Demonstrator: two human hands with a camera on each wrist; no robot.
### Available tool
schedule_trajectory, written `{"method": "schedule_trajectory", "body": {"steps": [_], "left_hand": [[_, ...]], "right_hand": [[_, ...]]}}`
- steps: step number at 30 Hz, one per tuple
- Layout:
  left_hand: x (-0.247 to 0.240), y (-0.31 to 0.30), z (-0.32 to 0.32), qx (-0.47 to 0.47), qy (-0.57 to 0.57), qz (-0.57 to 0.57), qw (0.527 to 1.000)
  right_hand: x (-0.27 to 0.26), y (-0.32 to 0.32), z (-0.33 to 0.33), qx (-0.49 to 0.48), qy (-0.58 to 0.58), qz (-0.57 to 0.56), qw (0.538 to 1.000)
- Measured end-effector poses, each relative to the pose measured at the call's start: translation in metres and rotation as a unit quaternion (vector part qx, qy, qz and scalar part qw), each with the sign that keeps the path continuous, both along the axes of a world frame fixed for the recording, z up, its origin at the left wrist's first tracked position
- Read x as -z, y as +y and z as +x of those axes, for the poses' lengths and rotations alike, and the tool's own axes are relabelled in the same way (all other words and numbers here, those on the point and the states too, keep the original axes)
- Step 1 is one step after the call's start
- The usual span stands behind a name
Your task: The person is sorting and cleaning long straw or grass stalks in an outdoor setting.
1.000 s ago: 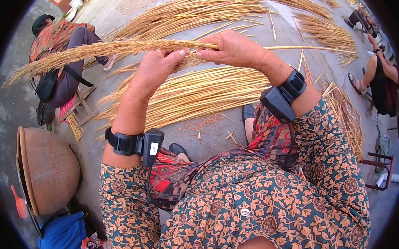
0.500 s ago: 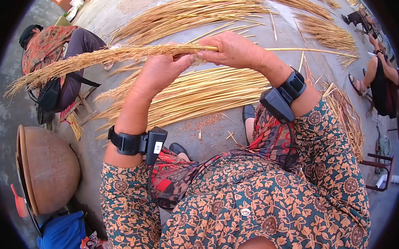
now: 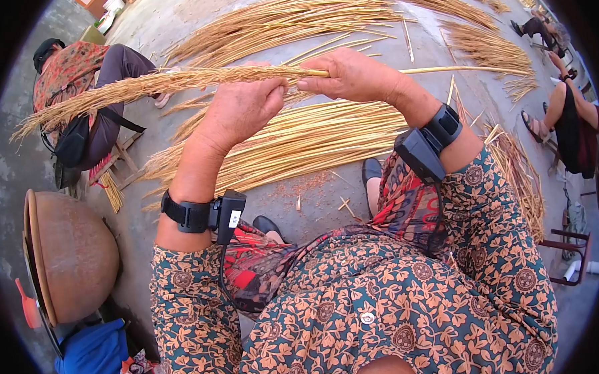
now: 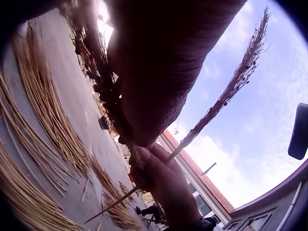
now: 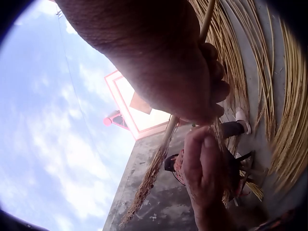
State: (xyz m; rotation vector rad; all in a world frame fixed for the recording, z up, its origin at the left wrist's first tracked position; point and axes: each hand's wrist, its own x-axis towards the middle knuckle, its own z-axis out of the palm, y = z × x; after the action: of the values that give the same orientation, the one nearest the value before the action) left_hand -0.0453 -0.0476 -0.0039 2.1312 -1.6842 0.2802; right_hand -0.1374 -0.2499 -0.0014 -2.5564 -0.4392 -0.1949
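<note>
Both hands are raised in front of the chest around long straw stalks with feathery seed heads (image 3: 141,85). The left hand (image 3: 246,109) has its fingers curled round the seed-head part, thumb along the near side. Close by on the right, the right hand (image 3: 358,76) pinches the stalks between thumb and fingers, and a thin stem (image 3: 455,68) runs out past its wrist. In the right wrist view a seed head (image 5: 151,178) hangs down beside the left hand (image 5: 204,168). The left wrist view shows another seed head (image 4: 231,89) slanting up against the sky.
Rows of straw (image 3: 311,136) lie on the concrete ground below and beyond the hands. At the left are a large clay pot (image 3: 75,253), a blue cloth (image 3: 96,359) and a seated person (image 3: 74,76). More people sit at the right, near a metal stool frame (image 3: 573,255).
The left hand has turned, its thumb now drawn in against the fingers. The seed heads have shifted slightly, while the right hand has stayed nearly in place. The seated person at the left has leaned forward.
</note>
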Motion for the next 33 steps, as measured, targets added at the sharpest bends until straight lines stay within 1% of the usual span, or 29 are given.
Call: {"method": "schedule_trajectory", "body": {"steps": [3,6,7,9,10,13,16,19,21,22,24,25,26,27,28,31,33], "left_hand": [[0.002,0.005,0.002,-0.026,0.024,0.026,0.999],[0.002,0.013,0.017,0.03,-0.071,0.003,0.997],[-0.007,0.012,0.015,0.004,-0.015,0.049,0.999],[-0.003,0.014,0.016,-0.017,-0.021,0.053,0.998],[0.0,0.015,0.015,-0.028,-0.022,0.053,0.998],[-0.002,0.014,0.019,-0.01,-0.073,0.131,0.989],[0.0,0.012,0.019,-0.015,0.024,0.091,0.995],[0.005,0.013,0.02,-0.017,0.025,0.087,0.996],[0.0,0.012,0.016,-0.055,0.062,0.113,0.99],[-0.002,0.011,0.014,-0.074,0.08,0.126,0.986],[0.017,0.033,0.039,-0.195,0.054,0.176,0.963],[0.018,0.041,0.046,-0.255,0.04,0.196,0.946],[0.017,0.054,0.053,-0.217,0.14,0.101,0.961],[0.011,0.059,0.057,-0.188,0.223,0.075,0.954],[0.004,0.061,0.059,-0.158,0.306,0.049,0.937],[-0.009,0.062,0.042,-0.126,0.415,0.067,0.898],[-0.02,0.058,0.031,-0.038,0.447,-0.005,0.894]], "right_hand": [[0.007,-0.001,0.002,-0.002,-0.055,-0.012,0.998],[0.001,-0.006,-0.003,0.01,-0.028,-0.021,0.999],[0.003,-0.006,-0.002,0.008,-0.036,-0.023,0.999],[0.008,-0.005,0.0,0.005,-0.048,-0.027,0.998],[0.008,-0.005,-0.001,0.008,-0.033,-0.035,0.999],[0.004,-0.002,-0.001,0.014,-0.008,-0.052,0.999],[0.007,-0.004,-0.001,0.019,-0.014,-0.061,0.998],[0.007,-0.003,-0.003,0.024,-0.005,-0.081,0.996],[0.002,-0.002,-0.003,0.023,0.019,-0.098,0.995],[0.006,-0.007,-0.003,0.027,-0.015,-0.1,0.994],[0.02,-0.027,-0.005,0.034,-0.084,-0.109,0.99],[0.017,-0.035,-0.007,0.05,-0.061,-0.122,0.989],[0.014,-0.042,-0.009,0.07,-0.036,-0.132,0.988],[0.015,-0.043,-0.012,0.091,-0.01,-0.136,0.986],[0.016,-0.042,-0.012,0.087,-0.021,-0.122,0.988],[0.016,-0.04,-0.011,0.073,-0.047,-0.095,0.992],[0.017,-0.041,-0.01,0.075,-0.054,-0.07,0.993]]}}
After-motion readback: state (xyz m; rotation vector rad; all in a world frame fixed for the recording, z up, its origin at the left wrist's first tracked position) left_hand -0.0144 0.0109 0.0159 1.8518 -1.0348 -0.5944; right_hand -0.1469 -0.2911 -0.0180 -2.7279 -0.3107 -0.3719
